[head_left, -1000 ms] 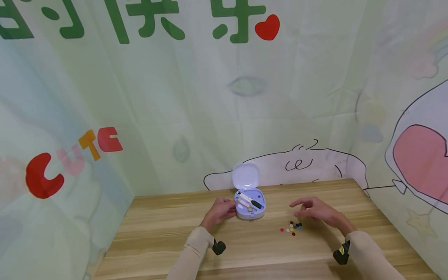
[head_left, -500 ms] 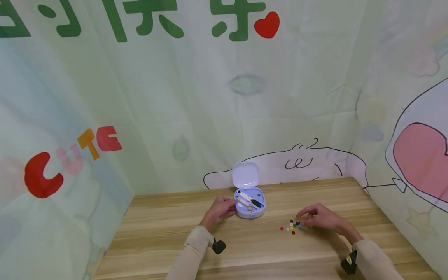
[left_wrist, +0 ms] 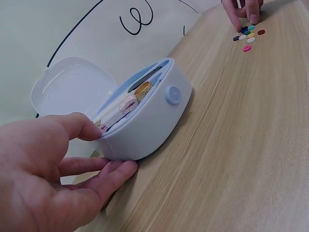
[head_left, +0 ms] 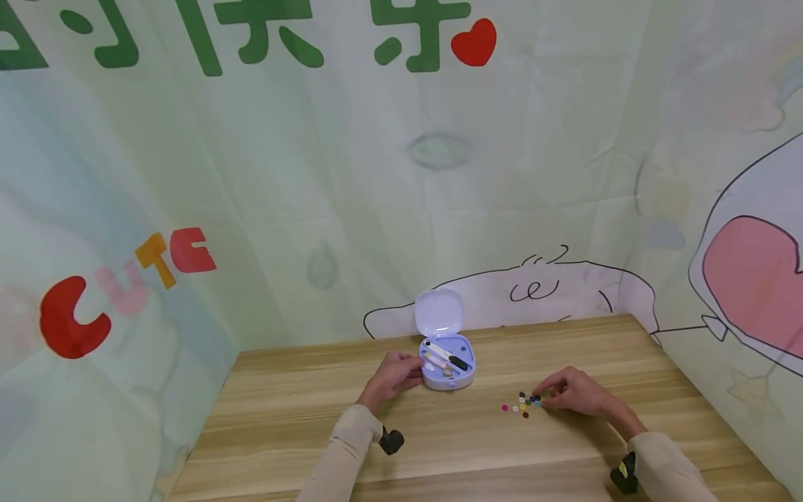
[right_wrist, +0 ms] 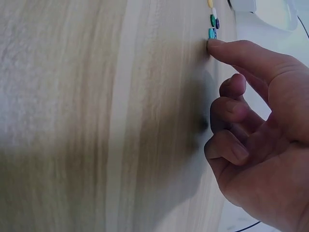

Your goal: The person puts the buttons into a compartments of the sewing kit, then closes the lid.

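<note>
An oval pale blue and white sewing box (head_left: 448, 383) stands on the table with its lid (left_wrist: 72, 87) raised. Inside lie a white tool with a black handle (head_left: 458, 363), a gold ring-shaped piece (left_wrist: 143, 90) and a small pink-patterned roll (left_wrist: 129, 104). My left hand (left_wrist: 53, 179) holds the box's left side, thumb at the rim, fingers low against the wall. Several small coloured buttons (head_left: 524, 404) lie loose to the right of it. My right hand (head_left: 580, 392) reaches them from the right; thumb and index tips are apart, close to a light blue button (left_wrist: 251, 27) and dark ones.
The wood-patterned table (head_left: 439, 453) backs onto a printed cloth (head_left: 351, 174), which also closes off both sides. A magenta button (head_left: 505, 408) and a brown button (head_left: 525, 415) lie at the edge of the cluster. Black wrist cameras (head_left: 392, 440) sit under both wrists.
My right hand has come down and slightly right, from above the buttons to their right edge, and its fingertips have lowered to the tabletop. My left hand and the box have stayed put.
</note>
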Tool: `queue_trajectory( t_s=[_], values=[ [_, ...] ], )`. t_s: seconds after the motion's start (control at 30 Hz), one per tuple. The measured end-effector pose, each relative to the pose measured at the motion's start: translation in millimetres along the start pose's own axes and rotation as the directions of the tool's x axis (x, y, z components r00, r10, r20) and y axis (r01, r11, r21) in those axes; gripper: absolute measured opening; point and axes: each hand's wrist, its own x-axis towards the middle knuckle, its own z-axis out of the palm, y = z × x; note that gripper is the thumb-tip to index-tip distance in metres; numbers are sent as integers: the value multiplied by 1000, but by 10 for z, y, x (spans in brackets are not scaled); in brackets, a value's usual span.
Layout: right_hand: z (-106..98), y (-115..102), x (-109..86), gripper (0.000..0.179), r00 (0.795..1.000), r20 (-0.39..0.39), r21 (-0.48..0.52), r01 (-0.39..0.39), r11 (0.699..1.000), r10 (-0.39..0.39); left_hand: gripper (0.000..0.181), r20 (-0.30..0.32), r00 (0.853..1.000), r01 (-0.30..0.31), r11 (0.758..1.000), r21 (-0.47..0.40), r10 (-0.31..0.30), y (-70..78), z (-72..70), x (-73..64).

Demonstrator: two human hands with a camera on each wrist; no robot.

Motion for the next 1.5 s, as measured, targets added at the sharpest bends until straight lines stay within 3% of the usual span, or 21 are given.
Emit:
queue_trajectory(
  t_s=[0.27, 1.03, 1.5],
  values=[
    [19, -59, 2, 8, 1000, -23, -20, 21, 1000, -21, 28, 4, 1000, -3, 1000, -2, 3, -2, -6, 0],
    [-33, -71, 41, 5, 1000, 9, -29, -17, 999, 17, 29, 10, 1000, -4, 1000, -22, 4, 6, -2, -4],
    [-78, -248, 290, 7, 996, -64, 32, -54, 998, 56, 31, 4, 1000, 5, 1000, -9, -5, 20, 1, -24]
  ],
)
